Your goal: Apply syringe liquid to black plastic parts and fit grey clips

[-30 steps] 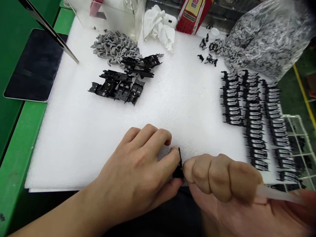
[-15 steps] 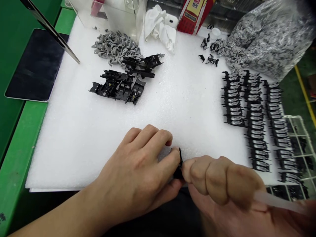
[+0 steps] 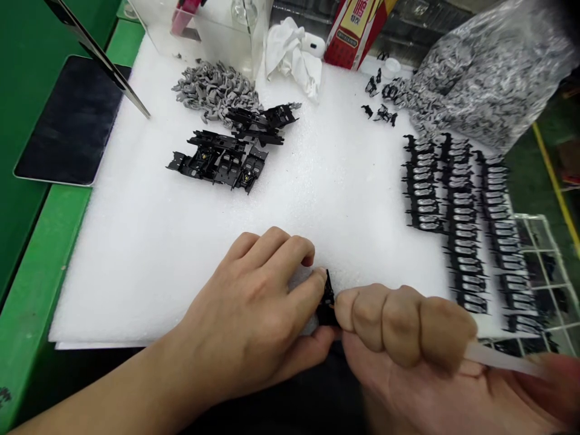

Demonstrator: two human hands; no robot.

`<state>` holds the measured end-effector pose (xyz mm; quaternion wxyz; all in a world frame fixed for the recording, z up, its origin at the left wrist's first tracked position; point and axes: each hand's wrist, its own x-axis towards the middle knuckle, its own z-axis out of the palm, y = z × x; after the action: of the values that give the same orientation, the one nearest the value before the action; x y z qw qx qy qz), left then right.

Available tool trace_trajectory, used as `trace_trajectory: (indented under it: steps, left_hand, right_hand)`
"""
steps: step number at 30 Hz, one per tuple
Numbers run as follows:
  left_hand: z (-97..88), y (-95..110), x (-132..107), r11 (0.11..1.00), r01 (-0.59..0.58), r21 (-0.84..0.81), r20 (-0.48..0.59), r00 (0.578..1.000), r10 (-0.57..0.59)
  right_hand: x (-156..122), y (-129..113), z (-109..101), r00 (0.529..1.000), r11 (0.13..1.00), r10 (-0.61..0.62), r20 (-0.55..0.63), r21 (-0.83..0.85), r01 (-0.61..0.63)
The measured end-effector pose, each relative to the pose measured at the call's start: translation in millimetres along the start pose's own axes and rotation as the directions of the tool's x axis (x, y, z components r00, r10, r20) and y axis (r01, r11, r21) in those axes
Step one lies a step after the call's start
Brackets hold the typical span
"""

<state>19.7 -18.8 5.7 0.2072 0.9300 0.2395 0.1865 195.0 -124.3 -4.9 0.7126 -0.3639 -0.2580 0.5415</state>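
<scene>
Near the front edge of the white foam sheet, my left hand pinches a small black plastic part between thumb and index finger. Its other fingers curl above the foam. My right hand is wrapped in a fist, with a whitish translucent stick sticking out of it toward the right. The curled fingers of that fist press up against the right side of the black part. Whatever lies inside the fist is hidden, and the hands cover much of the part.
Black parts lie beside a heap of grey clips. Rows of black pieces line the right side, below a clear bag of grey pieces. At left are tweezers and a tablet; a red box stands behind.
The view has shifted slightly. Both hands keep nearly the same pose around the black part, which shows a little more between them now.
</scene>
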Motion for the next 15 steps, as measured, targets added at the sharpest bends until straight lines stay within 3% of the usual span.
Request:
trace_trajectory:
  steps: [15]
  left_hand:
    - [0.3,0.9,0.3,1.0,-0.007,0.013,-0.005,1.0,0.008]
  right_hand:
    - [7.2,-6.7,11.4,1.0,0.997,0.021,0.001,-0.074,-0.021]
